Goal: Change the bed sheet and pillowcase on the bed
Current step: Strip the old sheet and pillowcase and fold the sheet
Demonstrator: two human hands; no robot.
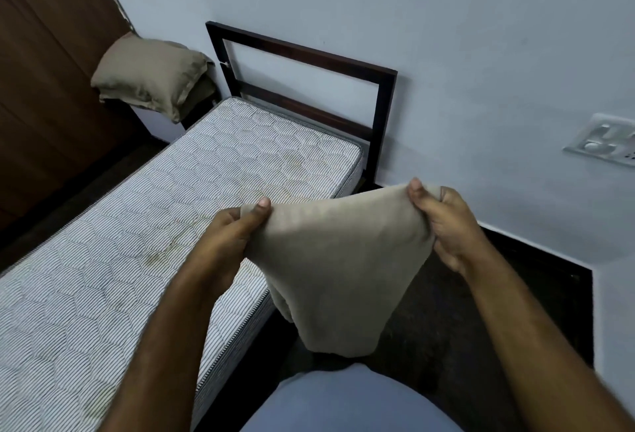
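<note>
Clearly, a beige cloth (338, 259), probably the fresh sheet though it cannot be told from a pillowcase while bunched, is held up in the air just off the near long edge of the mattress (137, 225), over the dark floor (446, 311). Its top edge is stretched between two grips and runs roughly left to right, rising slightly toward the right; from that edge the rest is hung downward in a narrowing fold, so its long axis is pointed at the floor. One upper corner is pinched by the left hand (237, 225), thumb on top, and the other is gripped by the right hand (443, 222), fingers curled round the bunched fabric. The mattress is left bare and lies to the left of the cloth, its length running away toward the dark headboard (302, 60); the left hand is the nearer one to it. A spread leftward over the mattress is judged to be the coming move. A covered pillow (151, 77) is propped beyond the far corner, against the brown door (44, 53).
</note>
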